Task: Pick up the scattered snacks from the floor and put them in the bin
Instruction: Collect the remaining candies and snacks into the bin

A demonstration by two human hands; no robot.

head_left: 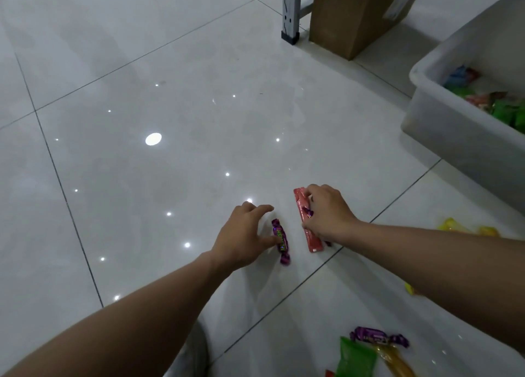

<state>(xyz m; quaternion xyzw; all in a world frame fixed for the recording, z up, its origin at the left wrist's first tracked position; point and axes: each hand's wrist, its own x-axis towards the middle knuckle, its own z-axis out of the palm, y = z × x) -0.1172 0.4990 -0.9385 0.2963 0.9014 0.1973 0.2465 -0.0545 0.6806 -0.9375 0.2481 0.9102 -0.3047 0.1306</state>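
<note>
Reaching down toward a glossy pale-grey tiled floor [142, 64], a person's two bare arms stretch in from the bottom of the head view. The left hand [244, 234] hovers with its fingers [262, 209] spread and loosely arched over a small purple foil candy with twisted ends [281, 241]. The thumb appears to touch the candy's side, but nothing is pinched yet. The right hand [326, 214] has its fingers curled round a long flat pink-red plastic stick packet [312, 241], which lies on the floor just beside the candy. A scrap of purple shows between those fingers, too small to identify. Well apart to the right stands a white translucent plastic bin [431, 138] with colourful packets inside. More snacks lie at bottom right: a second purple twisted candy [377, 337], a green pouch [356, 359] and yellow packets [454, 225].

These snacks are probably very light. Their crinkly wrappers look slick against the polished tile, so they may skate away if nudged. The purple foil candy is best pinched across its firm middle, not by its flimsy tails. The stick packet likely bends, so it should be held mid-length.
</note>
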